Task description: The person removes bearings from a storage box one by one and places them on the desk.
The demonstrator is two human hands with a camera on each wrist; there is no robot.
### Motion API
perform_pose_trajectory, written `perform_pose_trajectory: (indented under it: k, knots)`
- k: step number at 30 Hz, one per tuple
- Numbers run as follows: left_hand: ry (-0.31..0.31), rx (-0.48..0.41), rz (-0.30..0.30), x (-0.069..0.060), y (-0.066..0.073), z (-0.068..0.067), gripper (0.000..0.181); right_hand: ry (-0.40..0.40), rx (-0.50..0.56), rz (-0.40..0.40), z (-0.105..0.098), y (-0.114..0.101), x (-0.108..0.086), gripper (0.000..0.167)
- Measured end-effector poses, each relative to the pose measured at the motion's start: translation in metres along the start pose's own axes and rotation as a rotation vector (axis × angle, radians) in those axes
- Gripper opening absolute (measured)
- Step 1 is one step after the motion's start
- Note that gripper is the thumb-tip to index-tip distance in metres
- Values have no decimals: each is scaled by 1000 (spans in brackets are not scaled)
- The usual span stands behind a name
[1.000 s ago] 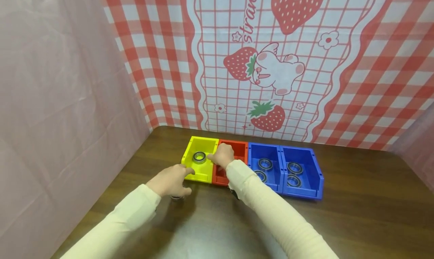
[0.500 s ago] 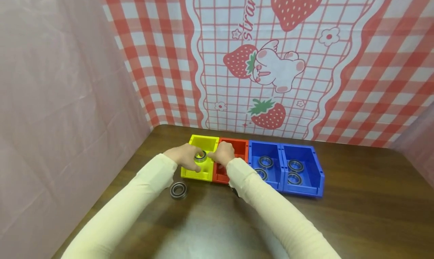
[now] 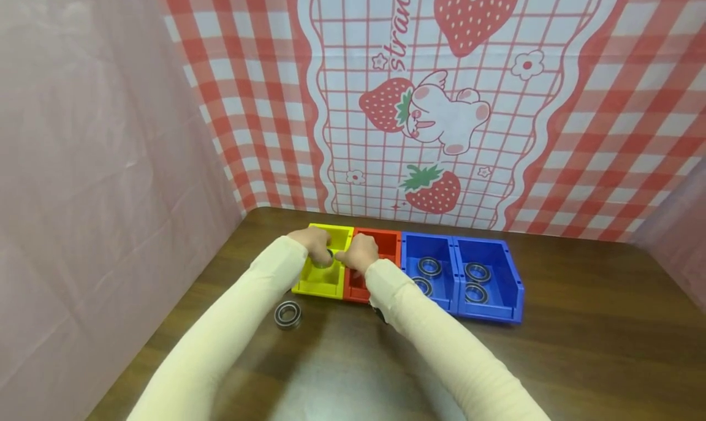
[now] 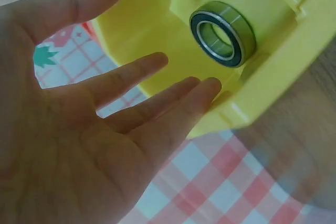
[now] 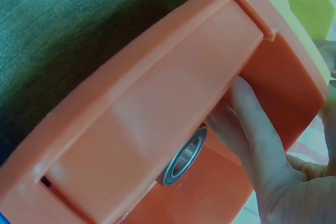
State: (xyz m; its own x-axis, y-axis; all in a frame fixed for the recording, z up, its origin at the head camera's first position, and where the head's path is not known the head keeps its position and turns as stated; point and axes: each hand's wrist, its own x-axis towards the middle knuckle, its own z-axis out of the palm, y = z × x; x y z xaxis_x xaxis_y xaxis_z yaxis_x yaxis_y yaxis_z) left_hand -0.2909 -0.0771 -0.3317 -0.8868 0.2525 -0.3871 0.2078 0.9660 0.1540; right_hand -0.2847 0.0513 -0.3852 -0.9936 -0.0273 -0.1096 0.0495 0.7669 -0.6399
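Note:
My left hand (image 3: 315, 244) reaches into the yellow bin (image 3: 317, 289), fingers extended and apart in the left wrist view. A ball bearing (image 4: 244, 34) leans near the bin's front wall, just beyond the fingertips, not touching them; the hand mostly covers it in the head view. Inside the red bin (image 3: 390, 240) is my right hand (image 3: 361, 254). Its fingers look fairly straight in the right wrist view, beside another ball bearing (image 5: 176, 171) that is partly hidden by the bin's front lip. A gap shows between that bearing and the fingers.
A loose ball bearing (image 3: 278, 315) lies on the wooden table (image 3: 342, 372) in front of the yellow bin. Two blue bins (image 3: 430, 240) adjoin the red one on its right, each with two bearings. Checked cloth (image 3: 265, 133) hangs behind, and a pale curtain (image 3: 110, 194) on the left.
My left hand has moved from above the loose bearing forward into the yellow bin, uncovering the loose bearing and covering the one in the bin. The right hand has stayed in the red bin.

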Motion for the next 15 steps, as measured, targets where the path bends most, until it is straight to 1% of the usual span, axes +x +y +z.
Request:
perform_pose_trajectory:
  k: [3, 6, 10, 14, 15]
  knots:
    - [-13, -17, -9, 8, 2, 0, 20, 12, -9, 0, -2, 0, 1, 32]
    - [-14, -3, 1, 13, 4, 1, 19, 18, -21, -6, -3, -1, 1, 31]
    - [-3, 9, 1, 19, 3, 8, 20, 23, -24, -23, -3, -3, -2, 30]
    - [10, -28, -19, 25, 2, 15, 18, 21, -10, -27, -3, -1, -3, 30]
    - [17, -27, -14, 27, 2, 15, 19, 23, -6, -27, -4, 0, -3, 31]
